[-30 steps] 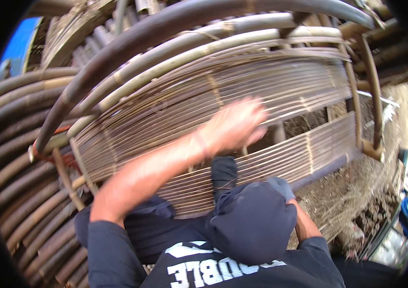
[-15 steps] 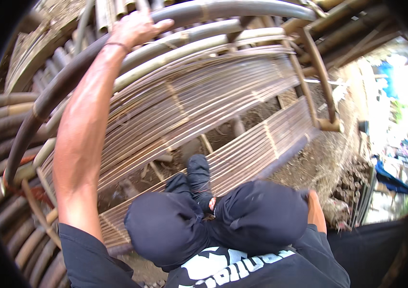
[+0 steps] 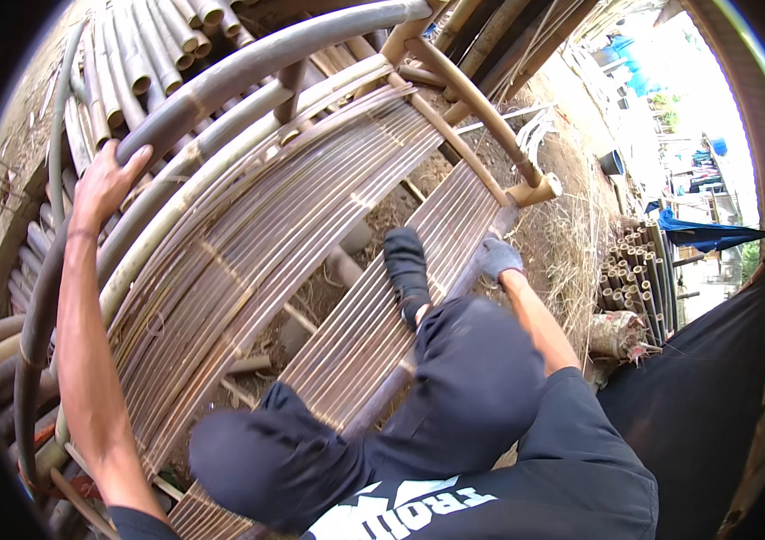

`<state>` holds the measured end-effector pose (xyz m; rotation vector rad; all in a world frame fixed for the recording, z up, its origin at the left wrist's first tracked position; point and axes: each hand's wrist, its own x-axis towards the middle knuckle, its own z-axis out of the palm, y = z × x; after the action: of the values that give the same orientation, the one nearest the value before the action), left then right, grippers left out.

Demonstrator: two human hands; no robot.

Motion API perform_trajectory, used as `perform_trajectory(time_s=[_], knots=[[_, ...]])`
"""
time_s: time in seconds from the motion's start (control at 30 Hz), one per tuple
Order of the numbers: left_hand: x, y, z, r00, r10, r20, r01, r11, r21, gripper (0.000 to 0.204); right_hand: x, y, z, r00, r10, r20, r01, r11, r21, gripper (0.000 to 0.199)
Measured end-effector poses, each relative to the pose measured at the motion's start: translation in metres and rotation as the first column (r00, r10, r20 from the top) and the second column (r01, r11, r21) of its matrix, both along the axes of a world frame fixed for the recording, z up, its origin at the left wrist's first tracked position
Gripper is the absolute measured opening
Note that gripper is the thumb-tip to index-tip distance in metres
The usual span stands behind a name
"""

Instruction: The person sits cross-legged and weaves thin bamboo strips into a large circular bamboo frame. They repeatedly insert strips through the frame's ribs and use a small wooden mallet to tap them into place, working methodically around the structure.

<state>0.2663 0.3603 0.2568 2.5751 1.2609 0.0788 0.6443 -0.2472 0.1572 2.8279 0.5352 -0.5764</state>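
A bamboo bench with a slatted seat (image 3: 355, 360) and a curved backrest spreads below me. My left hand (image 3: 105, 184) is wrapped over the thick dark top rail (image 3: 256, 63) of the backrest, its thumb pointing along the rail. On the seat's front edge, my right hand (image 3: 501, 259), in a grey glove, is curled against the front pole (image 3: 477, 270); its fingertips are partly hidden. One dark-shod foot (image 3: 408, 265) presses on the front slats. Between the front and rear slats runs a gap showing soil and cross-pieces.
Cut bamboo poles (image 3: 144, 45) are stacked behind the backrest. To the right lie a bundle of short bamboo pieces (image 3: 630, 274) and a dark bucket (image 3: 612, 163). The bench's armrest (image 3: 481, 103) stands at the far end, beside straw-strewn ground (image 3: 571, 216).
My view has turned, and the bench's far end appears farther left. My left hand stays on the top rail. My right hand has come into sight at the front pole, and my knees have spread.
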Motion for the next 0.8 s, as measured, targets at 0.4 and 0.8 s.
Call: perform_trajectory(time_s=[0.4, 0.8], knots=[[-0.010, 0.002, 0.002, 0.990, -0.015, 0.139, 0.035, 0.990, -0.139, 0.060, 0.048, 0.037, -0.101, 0.976, 0.163, 0.147, -0.195, 0.950, 0.244, 0.031], [0.231, -0.210, -0.038, 0.796, -0.451, 0.405, 0.589, 0.732, -0.342, 0.060, 0.115, 0.068, 0.016, 0.231, -0.275, -0.933, 0.729, 0.684, -0.022, 0.025]])
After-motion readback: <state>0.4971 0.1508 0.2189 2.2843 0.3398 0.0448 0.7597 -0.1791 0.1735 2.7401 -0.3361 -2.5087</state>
